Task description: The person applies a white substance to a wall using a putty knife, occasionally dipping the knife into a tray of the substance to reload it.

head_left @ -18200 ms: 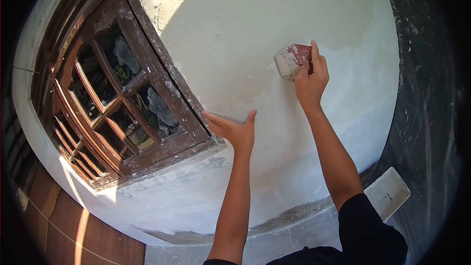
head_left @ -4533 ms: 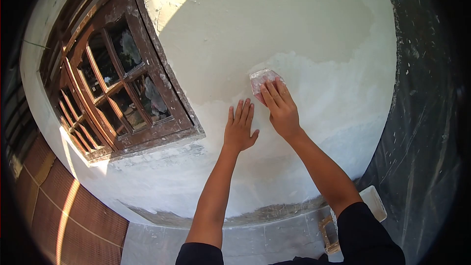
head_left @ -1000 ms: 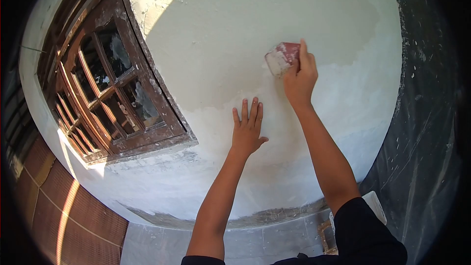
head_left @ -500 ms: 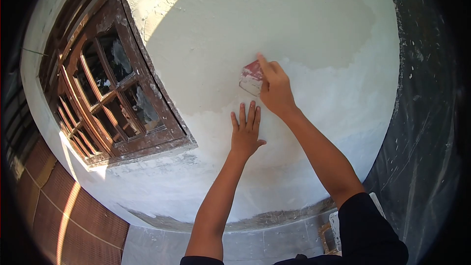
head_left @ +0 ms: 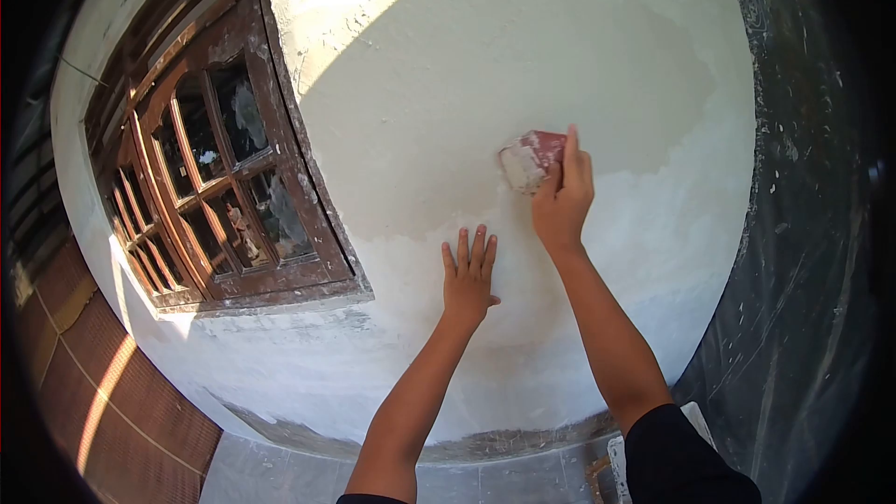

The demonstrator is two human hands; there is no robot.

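My right hand (head_left: pixel 566 201) grips a red putty scraper (head_left: pixel 549 146), its face smeared with pale filler. The scraper is against or very close to the wall (head_left: pixel 448 112), beside the border between a damp grey-beige patch and whiter plaster. Lower and to the left, my left hand (head_left: pixel 469 278) lies flat on the wall with its fingers spread, holding nothing. The scraper's far edge is blurred, so its contact with the wall is hard to judge.
A brown wooden window (head_left: pixel 233 177) with several glass panes is set into the wall at left. A dark sheet (head_left: pixel 793 271) hangs on the right. Grey floor tiles (head_left: pixel 448 483) run along the wall's foot, and brown woven panels (head_left: pixel 140 401) stand lower left.
My right hand has moved right and slightly down with the scraper, which is now turned more to the left. My left hand stays flat on the wall; the view has shifted a little.
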